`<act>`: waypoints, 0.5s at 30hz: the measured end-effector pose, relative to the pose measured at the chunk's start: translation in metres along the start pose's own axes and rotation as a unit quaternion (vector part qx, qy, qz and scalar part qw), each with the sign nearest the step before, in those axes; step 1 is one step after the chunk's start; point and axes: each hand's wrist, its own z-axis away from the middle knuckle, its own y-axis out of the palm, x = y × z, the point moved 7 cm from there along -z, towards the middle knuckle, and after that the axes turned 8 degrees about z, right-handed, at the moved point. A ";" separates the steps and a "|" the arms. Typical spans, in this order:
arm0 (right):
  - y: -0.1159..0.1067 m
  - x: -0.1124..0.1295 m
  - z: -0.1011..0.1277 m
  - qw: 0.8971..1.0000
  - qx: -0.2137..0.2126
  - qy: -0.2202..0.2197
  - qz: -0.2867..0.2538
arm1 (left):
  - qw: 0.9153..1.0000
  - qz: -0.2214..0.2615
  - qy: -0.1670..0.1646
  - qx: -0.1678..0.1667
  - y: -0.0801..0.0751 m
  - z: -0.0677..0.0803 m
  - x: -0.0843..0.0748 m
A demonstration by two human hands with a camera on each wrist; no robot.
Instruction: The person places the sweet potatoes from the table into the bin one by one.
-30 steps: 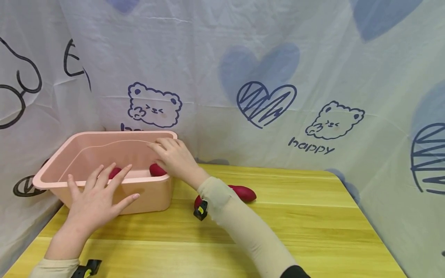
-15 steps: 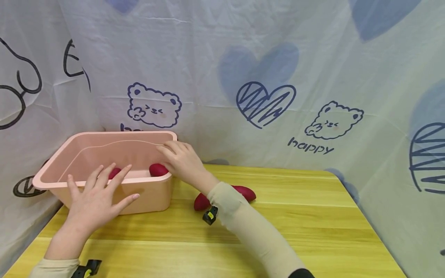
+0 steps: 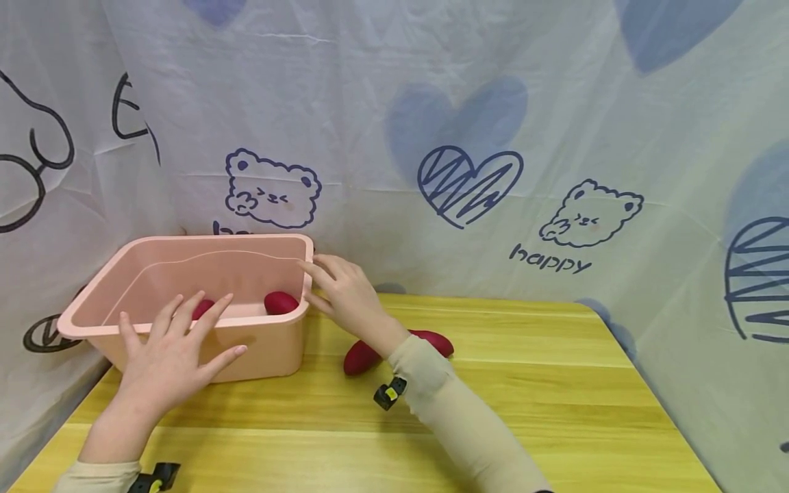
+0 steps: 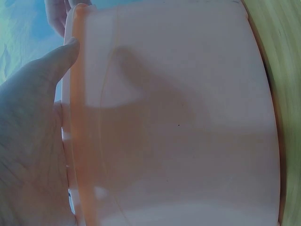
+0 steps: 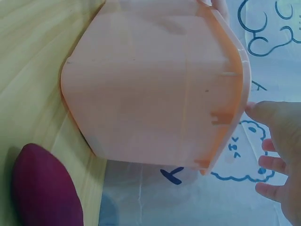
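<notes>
Pink bin point(image 3: 271, 352): left hand point(image 3: 169, 352) rests spread fingers on its front wall; right hand point(image 3: 345, 294), fingers apart, beside its corner.

The pink bin point(image 3: 271, 359) at the left looked like smooth, matt plastic, its walls thin enough to let light glow through. The table point(image 3: 555, 383) was yellow wood-grain with a slight sheen. The sweet potatoes point(image 3: 364, 356) had smooth, dull purple-red skin. The far backdrop point(image 3: 493, 103) was thin, wrinkled printed cloth. The sleeve point(image 3: 468, 424) was soft beige knit.
</notes>
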 end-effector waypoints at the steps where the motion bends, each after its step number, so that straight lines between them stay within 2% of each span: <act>1: -0.001 -0.002 0.002 1.000 0.003 0.004 -0.003 | 1.000 0.001 0.000 0.000 0.000 0.000 0.000; 15: -0.001 -0.020 0.042 0.999 0.028 0.034 0.004 | 1.000 0.004 -0.003 0.002 -0.001 0.001 -0.001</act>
